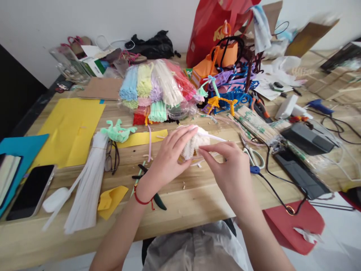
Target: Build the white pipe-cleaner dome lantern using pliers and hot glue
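Note:
My left hand (168,157) is closed around a fluffy white pipe-cleaner figure (195,142), held just above the wooden table (186,203). My right hand (230,169) pinches the end of a white pipe cleaner (216,138) that sticks out of the figure to the right. A red string bracelet circles my left wrist. A bundle of white pipe cleaners (88,188) lies to the left, with a green pipe-cleaner shape (118,131) above it.
Bags of coloured pipe cleaners (156,88) lie behind my hands. Yellow paper (70,130), a phone (32,192), glasses (111,156), black scissors (152,188), white-handled scissors (255,156), a glue gun (318,106), black cases (306,138) and a red bag (214,26) crowd the table.

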A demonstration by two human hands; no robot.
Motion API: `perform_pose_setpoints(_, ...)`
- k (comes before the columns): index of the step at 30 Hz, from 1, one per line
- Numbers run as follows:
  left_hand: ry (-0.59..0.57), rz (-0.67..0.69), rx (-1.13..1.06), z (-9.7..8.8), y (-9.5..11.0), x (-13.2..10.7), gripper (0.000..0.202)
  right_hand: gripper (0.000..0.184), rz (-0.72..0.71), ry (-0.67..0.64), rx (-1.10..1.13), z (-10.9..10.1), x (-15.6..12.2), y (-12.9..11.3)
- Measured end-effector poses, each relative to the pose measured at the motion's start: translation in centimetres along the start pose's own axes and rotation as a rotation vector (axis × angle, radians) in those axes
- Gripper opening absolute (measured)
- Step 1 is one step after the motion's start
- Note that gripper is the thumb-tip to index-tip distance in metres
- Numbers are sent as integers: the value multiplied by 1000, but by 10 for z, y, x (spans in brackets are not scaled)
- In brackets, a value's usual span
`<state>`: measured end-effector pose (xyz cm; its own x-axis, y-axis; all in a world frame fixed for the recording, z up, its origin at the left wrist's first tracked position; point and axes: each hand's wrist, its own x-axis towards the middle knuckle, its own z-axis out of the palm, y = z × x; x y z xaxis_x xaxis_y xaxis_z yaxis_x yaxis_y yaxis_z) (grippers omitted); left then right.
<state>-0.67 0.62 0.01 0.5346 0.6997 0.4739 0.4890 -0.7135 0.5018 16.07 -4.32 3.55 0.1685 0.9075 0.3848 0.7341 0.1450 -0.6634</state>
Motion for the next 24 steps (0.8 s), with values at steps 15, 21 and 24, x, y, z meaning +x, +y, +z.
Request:
perform_pose_setpoints(15, 40, 14, -37, -12, 3, -11, 22, 28, -404, -152, 94, -8, -5, 58)
perform_pose_setpoints(21, 320, -193, -45, 2, 28, -15, 7, 28, -375, -86, 178, 8, -11, 63)
perform_pose_setpoints(24, 380, -246, 85, 8, 35, -14, 5, 26, -358, -72, 186, 10, -12, 63)
